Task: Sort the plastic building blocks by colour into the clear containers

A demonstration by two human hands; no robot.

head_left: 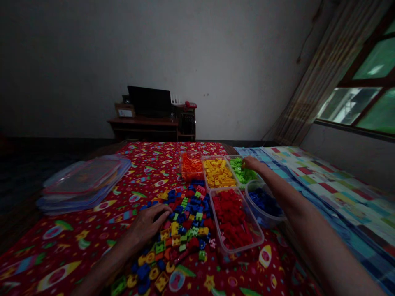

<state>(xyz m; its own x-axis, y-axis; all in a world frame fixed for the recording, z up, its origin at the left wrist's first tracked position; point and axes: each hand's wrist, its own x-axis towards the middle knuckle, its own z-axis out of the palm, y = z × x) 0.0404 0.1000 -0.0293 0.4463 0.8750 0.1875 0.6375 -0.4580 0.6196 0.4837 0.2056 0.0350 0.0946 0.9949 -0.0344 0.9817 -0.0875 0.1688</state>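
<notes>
My left hand [150, 217] rests at the left edge of a loose pile of mixed toy building bricks [185, 218], with thumb and fingers apart and nothing visible between them. My right hand [251, 163] reaches over the far right plastic box of light green bricks [242, 172]. Its fingertips dip toward those bricks, and whether they grip one is hidden. Beside the green box is a box of yellow bricks [218, 172], then one of orange bricks [191, 165]. Nearer to me stand a box of red bricks [233, 218] and a round tub of blue bricks [264, 201].
Several plastic lids [84, 181] lie stacked at the left on the red patterned cloth [148, 164]. A bed with checked covers [321, 185] is on the right. Against the far wall stands a desk [143, 122] with a monitor [150, 100] and a red telephone [190, 104].
</notes>
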